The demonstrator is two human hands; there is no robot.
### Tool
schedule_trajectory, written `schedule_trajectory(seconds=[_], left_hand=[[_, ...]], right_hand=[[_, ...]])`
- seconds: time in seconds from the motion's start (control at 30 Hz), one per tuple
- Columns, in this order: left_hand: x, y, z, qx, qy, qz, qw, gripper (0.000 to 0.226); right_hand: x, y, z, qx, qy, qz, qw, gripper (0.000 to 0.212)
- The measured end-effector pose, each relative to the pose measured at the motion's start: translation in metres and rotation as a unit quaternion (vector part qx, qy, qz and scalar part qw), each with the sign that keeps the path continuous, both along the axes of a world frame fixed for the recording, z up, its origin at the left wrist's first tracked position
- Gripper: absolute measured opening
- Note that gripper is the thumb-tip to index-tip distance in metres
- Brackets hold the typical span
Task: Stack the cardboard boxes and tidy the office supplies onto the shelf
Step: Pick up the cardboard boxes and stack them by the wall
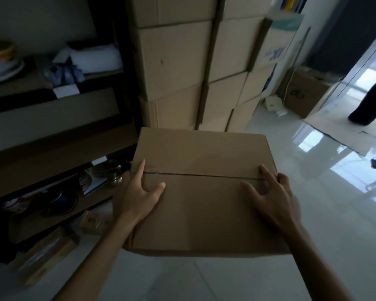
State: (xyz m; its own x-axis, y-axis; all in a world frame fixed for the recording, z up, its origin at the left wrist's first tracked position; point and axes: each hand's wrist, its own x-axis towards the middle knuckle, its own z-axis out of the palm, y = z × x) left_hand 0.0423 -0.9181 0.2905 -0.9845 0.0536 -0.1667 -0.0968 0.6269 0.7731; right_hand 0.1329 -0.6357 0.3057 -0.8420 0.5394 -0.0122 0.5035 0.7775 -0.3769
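Observation:
I hold a closed brown cardboard box (202, 205) above the white floor, its top flaps meeting in a seam across the middle. My left hand (139, 192) grips its left edge, thumb and forefinger lying on the top, the other fingers hidden down the side. My right hand (274, 194) grips the right edge the same way. Directly behind the box rises a tall stack of similar cardboard boxes (178, 61). A dark shelf unit (52, 118) stands at the left with papers, cloths and small items on its boards.
Glossy white floor tiles (313, 213) spread to the right. A flattened cardboard sheet (339, 135) and an open box (306, 92) lie at the back right, where a person's dark-clad leg (369, 101) stands. Flat packages (46, 255) lie on the floor by the shelf.

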Motion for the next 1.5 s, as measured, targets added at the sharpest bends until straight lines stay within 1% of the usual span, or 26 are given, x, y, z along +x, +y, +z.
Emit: schedule_trajectory(seconds=[0.1,0.2,0.23,0.47,0.63,0.77,0.83,0.97,1.17,1.27,1.4,1.5], left_hand=[[-0.019,0.031,0.023,-0.041,0.034,-0.002,0.999,0.081],[-0.045,0.068,0.043,-0.051,0.063,-0.003,0.997,0.08],[-0.05,0.076,0.049,-0.059,0.071,-0.004,0.996,0.08],[-0.119,0.176,0.095,-0.041,0.156,-0.03,0.986,0.08],[-0.167,0.251,0.139,-0.005,0.191,-0.059,0.98,0.09],[-0.193,0.304,0.166,0.008,0.217,-0.074,0.973,0.086],[-0.212,0.346,0.18,0.018,0.234,-0.078,0.969,0.082],[-0.241,0.406,0.202,0.024,0.264,-0.075,0.961,0.086],[-0.282,0.516,0.23,0.019,0.308,-0.032,0.951,0.09],[-0.298,0.566,0.245,0.007,0.318,-0.027,0.948,0.088],[-0.329,0.629,0.268,0.002,0.34,-0.008,0.94,0.079],[-0.35,0.661,0.284,0.007,0.352,-0.008,0.936,0.083]], right_hand=[[-0.012,0.031,0.032,0.022,0.027,-0.011,0.999,0.089],[-0.029,0.068,0.06,0.04,0.072,-0.027,0.996,0.088],[-0.033,0.074,0.066,0.05,0.075,-0.029,0.995,0.088],[-0.079,0.163,0.113,0.088,0.12,-0.067,0.987,0.09],[-0.109,0.229,0.162,0.107,0.169,-0.093,0.975,0.086],[-0.129,0.279,0.188,0.134,0.215,-0.103,0.962,0.083],[-0.143,0.318,0.201,0.134,0.236,-0.113,0.956,0.081],[-0.174,0.38,0.216,0.144,0.265,-0.107,0.947,0.082],[-0.231,0.5,0.238,0.13,0.31,-0.077,0.939,0.081],[-0.255,0.554,0.25,0.128,0.319,-0.065,0.937,0.081],[-0.291,0.618,0.27,0.129,0.338,-0.043,0.931,0.082],[-0.316,0.656,0.281,0.117,0.351,-0.027,0.928,0.082]])
